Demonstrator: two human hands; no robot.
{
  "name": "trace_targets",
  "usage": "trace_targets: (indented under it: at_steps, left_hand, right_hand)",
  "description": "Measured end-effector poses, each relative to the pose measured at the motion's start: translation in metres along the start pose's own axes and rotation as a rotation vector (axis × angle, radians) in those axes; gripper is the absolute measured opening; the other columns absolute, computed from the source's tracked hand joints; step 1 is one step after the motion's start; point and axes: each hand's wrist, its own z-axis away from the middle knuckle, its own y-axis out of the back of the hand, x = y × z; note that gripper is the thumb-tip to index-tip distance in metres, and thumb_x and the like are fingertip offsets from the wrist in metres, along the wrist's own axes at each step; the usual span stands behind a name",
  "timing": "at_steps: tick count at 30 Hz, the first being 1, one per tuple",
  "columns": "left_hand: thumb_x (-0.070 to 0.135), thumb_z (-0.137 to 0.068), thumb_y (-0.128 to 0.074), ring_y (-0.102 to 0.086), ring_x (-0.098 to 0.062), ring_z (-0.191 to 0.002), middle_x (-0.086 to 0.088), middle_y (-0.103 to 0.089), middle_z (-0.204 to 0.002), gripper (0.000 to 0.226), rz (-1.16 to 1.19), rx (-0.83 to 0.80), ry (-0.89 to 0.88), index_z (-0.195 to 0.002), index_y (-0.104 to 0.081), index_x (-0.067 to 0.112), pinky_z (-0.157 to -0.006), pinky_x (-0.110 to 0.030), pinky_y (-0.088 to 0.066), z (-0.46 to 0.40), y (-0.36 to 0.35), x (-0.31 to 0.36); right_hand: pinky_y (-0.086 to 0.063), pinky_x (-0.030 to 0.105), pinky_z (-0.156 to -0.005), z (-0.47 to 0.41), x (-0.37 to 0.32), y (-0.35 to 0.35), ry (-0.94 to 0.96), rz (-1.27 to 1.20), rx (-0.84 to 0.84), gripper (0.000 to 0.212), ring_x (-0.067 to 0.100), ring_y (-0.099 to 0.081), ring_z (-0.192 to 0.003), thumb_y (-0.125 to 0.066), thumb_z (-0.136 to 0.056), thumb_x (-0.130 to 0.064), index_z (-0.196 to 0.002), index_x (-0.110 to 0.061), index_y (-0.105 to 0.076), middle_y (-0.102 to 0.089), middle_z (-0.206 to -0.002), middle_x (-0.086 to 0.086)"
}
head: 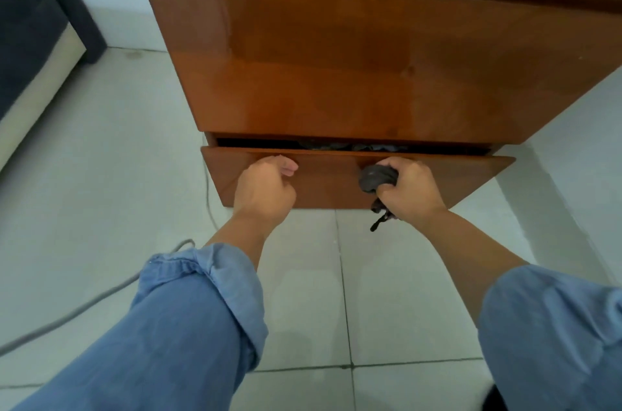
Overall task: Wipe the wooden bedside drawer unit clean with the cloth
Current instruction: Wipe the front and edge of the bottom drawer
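Note:
The brown wooden bedside drawer unit (pixel 353 57) stands on a tiled floor in front of me. Its bottom drawer (pixel 330 188) is pulled out a little, and dark fabric shows in the gap above its front. My left hand (pixel 266 190) is at the left part of that drawer front with fingers curled; whether they hold the top edge is hidden. My right hand (pixel 409 186) grips a bunched dark grey cloth (pixel 375 178) against the drawer front, right of centre. A loose end of the cloth hangs below the hand.
A grey cable (pixel 101 296) runs across the pale floor tiles (pixel 303 276) at the left toward the unit. A dark bed or sofa with a beige base (pixel 30 50) stands at the far left. A pale wall is behind.

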Motion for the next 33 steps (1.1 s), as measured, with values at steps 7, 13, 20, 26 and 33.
trace_targets:
  at_steps: [7, 13, 20, 26, 33]
  left_hand:
    - [-0.001, -0.074, -0.053, -0.058, -0.019, -0.107, 0.000, -0.063, -0.114, 0.043, -0.072, 0.059, -0.043, -0.113, -0.062, 0.016, -0.087, -0.025, -0.041, -0.006, -0.008, 0.005]
    - [0.002, -0.073, -0.055, -0.055, -0.020, -0.109, 0.004, -0.061, -0.115, 0.046, -0.302, -0.038, -0.283, -0.115, -0.060, 0.022, -0.092, -0.033, -0.038, 0.001, -0.018, 0.014]
    - [0.006, -0.080, -0.054, -0.050, -0.019, -0.119, 0.004, -0.053, -0.129, 0.052, -0.319, -0.128, -0.371, -0.129, -0.052, 0.025, -0.099, -0.036, -0.042, -0.005, -0.038, 0.031]
    - [0.003, -0.081, -0.054, -0.052, -0.019, -0.116, 0.004, -0.056, -0.126, 0.050, -0.217, -0.105, -0.348, -0.125, -0.056, 0.025, -0.096, -0.036, -0.046, -0.011, -0.048, 0.036]
    - [-0.001, -0.078, -0.054, -0.054, -0.016, -0.111, 0.005, -0.059, -0.121, 0.049, -0.185, -0.076, -0.373, -0.120, -0.060, 0.022, -0.091, -0.032, -0.045, -0.014, -0.052, 0.034]
  right_hand:
    - [-0.053, 0.044, -0.080, -0.016, -0.002, -0.009, -0.024, -0.046, 0.023, 0.032, 0.034, -0.054, -0.099, -0.051, -0.078, -0.004, -0.104, -0.015, -0.066, -0.063, -0.096, 0.004]
    - [-0.055, 0.037, -0.050, 0.008, 0.013, -0.020, -0.392, -0.620, 0.129, 0.029, 0.035, -0.065, -0.067, -0.052, -0.084, -0.009, -0.083, -0.037, -0.060, -0.064, -0.092, 0.011]
    - [-0.053, 0.032, -0.067, 0.020, 0.064, 0.007, -0.747, -1.205, 0.816, 0.027, 0.022, -0.061, -0.079, -0.047, -0.090, -0.004, -0.106, -0.024, -0.053, -0.062, -0.099, 0.007]
    - [-0.051, 0.018, -0.046, -0.010, 0.081, 0.040, -0.637, -1.156, 0.849, 0.056, 0.001, -0.061, -0.050, -0.038, -0.097, 0.003, -0.145, -0.026, -0.032, -0.056, -0.089, -0.010]
    - [-0.054, 0.032, -0.058, -0.024, 0.047, -0.026, -0.744, -1.299, 0.828, 0.056, 0.016, -0.062, -0.061, -0.045, -0.097, -0.005, -0.144, -0.034, -0.033, -0.060, -0.121, 0.008]
